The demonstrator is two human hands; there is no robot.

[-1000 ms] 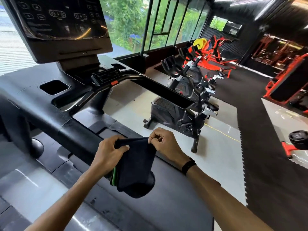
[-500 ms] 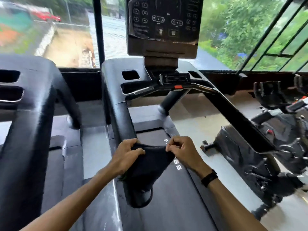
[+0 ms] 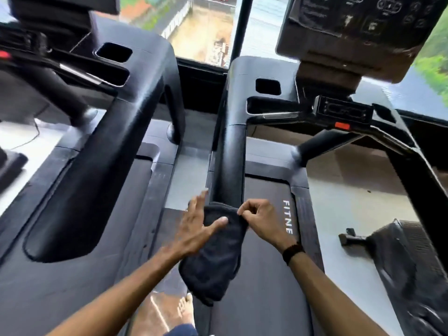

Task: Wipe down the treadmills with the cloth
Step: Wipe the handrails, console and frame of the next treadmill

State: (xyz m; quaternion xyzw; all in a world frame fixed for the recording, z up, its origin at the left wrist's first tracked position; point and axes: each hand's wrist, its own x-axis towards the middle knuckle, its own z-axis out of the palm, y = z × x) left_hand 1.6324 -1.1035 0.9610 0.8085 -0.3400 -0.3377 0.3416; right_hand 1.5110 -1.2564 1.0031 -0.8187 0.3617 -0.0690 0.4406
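While the dark cloth [image 3: 213, 253] hangs over the near end of the treadmill's handrail [image 3: 230, 166], the right hand [image 3: 260, 220] pinches its top edge and the left hand [image 3: 194, 229] is spread open, so it might slip off.

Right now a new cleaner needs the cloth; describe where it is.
Find the right-hand treadmill, its belt lettered FITNE. The dark cloth drapes over the near end of its left handrail, pinched by the right hand; it is the only soft, folded thing there.
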